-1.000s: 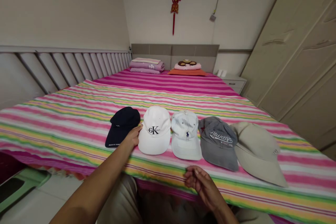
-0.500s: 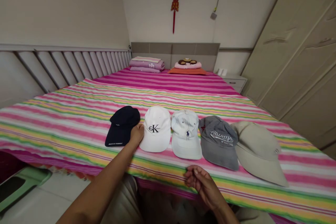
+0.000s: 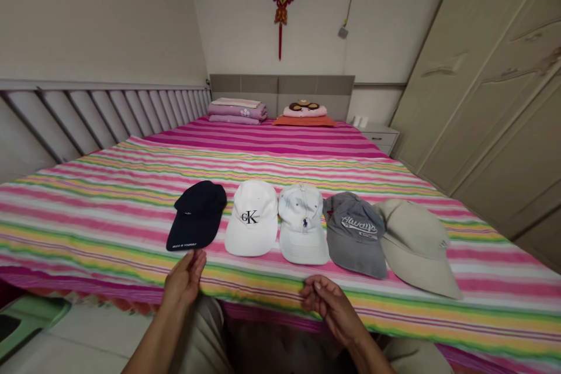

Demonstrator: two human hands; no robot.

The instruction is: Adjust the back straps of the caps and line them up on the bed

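Note:
Several caps lie in a row on the striped bed (image 3: pixel 109 198): a navy cap (image 3: pixel 196 215), a white cap with a black logo (image 3: pixel 252 217), a pale blue-white cap (image 3: pixel 302 223), a grey cap (image 3: pixel 356 234) and a beige cap (image 3: pixel 414 245). My left hand (image 3: pixel 184 277) hovers at the bed's near edge, just below the navy cap's brim, fingers stretched out and holding nothing. My right hand (image 3: pixel 326 301) rests at the bed's edge below the pale cap, fingers loosely curled, with nothing visible in them.
Folded bedding (image 3: pixel 236 111) and a pillow (image 3: pixel 304 114) lie at the headboard. A slatted rail (image 3: pixel 109 111) runs along the left side, a wardrobe (image 3: pixel 491 99) stands on the right, and a green stool (image 3: pixel 26 321) sits on the floor at lower left.
My left hand has pulled back from between the navy and white caps to the bed's near edge. The view has shifted slightly right. The right hand has barely moved.

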